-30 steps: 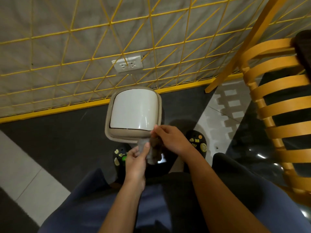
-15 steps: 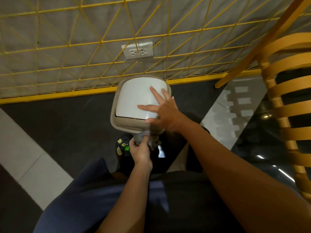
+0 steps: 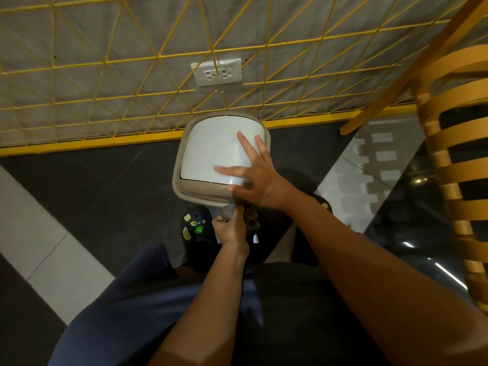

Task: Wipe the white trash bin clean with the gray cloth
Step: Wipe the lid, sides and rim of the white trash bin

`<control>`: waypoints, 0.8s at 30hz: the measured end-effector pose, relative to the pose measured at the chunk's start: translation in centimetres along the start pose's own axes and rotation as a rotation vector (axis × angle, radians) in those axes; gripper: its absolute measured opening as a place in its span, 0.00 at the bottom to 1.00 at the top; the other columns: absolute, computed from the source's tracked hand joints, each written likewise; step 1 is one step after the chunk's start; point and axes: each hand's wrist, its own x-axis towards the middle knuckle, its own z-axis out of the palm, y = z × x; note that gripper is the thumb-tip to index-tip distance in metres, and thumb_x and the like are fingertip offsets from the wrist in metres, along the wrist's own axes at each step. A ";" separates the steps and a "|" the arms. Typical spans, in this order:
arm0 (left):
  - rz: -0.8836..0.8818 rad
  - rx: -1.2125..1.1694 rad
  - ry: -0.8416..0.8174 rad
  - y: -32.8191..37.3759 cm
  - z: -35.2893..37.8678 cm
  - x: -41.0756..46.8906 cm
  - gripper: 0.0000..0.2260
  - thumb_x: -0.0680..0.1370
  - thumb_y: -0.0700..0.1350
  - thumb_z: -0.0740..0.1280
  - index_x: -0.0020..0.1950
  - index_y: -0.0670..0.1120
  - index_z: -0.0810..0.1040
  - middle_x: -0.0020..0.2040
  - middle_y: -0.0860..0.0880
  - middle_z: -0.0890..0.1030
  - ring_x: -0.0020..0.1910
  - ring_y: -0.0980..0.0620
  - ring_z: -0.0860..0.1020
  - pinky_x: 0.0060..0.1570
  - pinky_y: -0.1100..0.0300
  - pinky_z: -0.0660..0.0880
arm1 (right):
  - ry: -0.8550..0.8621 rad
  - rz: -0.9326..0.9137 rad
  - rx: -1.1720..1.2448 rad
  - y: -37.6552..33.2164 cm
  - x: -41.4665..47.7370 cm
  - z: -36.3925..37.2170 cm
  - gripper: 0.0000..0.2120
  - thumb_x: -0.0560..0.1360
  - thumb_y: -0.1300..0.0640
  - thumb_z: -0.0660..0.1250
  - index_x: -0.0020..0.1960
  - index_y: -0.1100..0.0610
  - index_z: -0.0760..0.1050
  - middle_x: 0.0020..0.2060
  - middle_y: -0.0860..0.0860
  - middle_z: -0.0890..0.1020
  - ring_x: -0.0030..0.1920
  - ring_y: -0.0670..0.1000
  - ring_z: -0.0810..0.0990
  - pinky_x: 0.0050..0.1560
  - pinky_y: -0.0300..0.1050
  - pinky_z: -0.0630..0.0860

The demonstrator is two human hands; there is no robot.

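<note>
Right hand (image 3: pixel 260 184) spread wide, fingers flat on the white lid of the bin (image 3: pixel 200 191), which stands on dark floor (image 3: pixel 92 196) against a yellow-gridded wall (image 3: pixel 105 75). Left hand (image 3: pixel 231 229) below the bin's near edge, closed around the gray cloth (image 3: pixel 250 216).

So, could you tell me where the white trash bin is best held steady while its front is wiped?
Probably the tan rim around the white lid, pressed from above. It is broad and faces up; the right hand lies there, spread, leaving the left hand the gray cloth below.
</note>
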 end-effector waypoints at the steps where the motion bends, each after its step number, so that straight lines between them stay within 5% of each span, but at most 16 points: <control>1: -0.009 0.008 -0.003 0.1 0.0 0.1 0.20 0.71 0.45 0.73 0.56 0.41 0.67 0.56 0.37 0.78 0.55 0.40 0.78 0.58 0.46 0.75 | 0.005 -0.014 0.008 0.0 -0.1 0.1 0.18 0.75 0.52 0.64 0.64 0.40 0.71 0.76 0.54 0.42 0.73 0.62 0.32 0.71 0.67 0.43; 5: -0.025 0.061 -0.040 0.5 -0.2 0.5 0.26 0.70 0.48 0.73 0.61 0.34 0.70 0.55 0.34 0.78 0.55 0.36 0.78 0.57 0.41 0.75 | -0.005 -0.028 0.053 0.1 -0.2 0.6 0.16 0.76 0.54 0.62 0.61 0.38 0.73 0.76 0.52 0.40 0.72 0.60 0.30 0.73 0.64 0.42; 10: -0.033 0.018 -0.055 0.7 -0.6 0.9 0.19 0.71 0.43 0.72 0.56 0.42 0.67 0.55 0.38 0.77 0.55 0.40 0.78 0.60 0.45 0.74 | -0.020 -0.034 0.059 0.5 -0.2 0.8 0.17 0.76 0.54 0.62 0.61 0.37 0.73 0.76 0.52 0.39 0.72 0.59 0.29 0.72 0.59 0.42; 24: -0.003 -0.014 -0.038 1.9 -2.2 2.0 0.21 0.74 0.39 0.68 0.64 0.37 0.66 0.59 0.36 0.77 0.51 0.43 0.78 0.55 0.48 0.76 | -0.036 -0.025 0.100 0.3 -0.2 0.4 0.15 0.77 0.53 0.62 0.61 0.40 0.74 0.76 0.52 0.40 0.72 0.59 0.30 0.72 0.56 0.40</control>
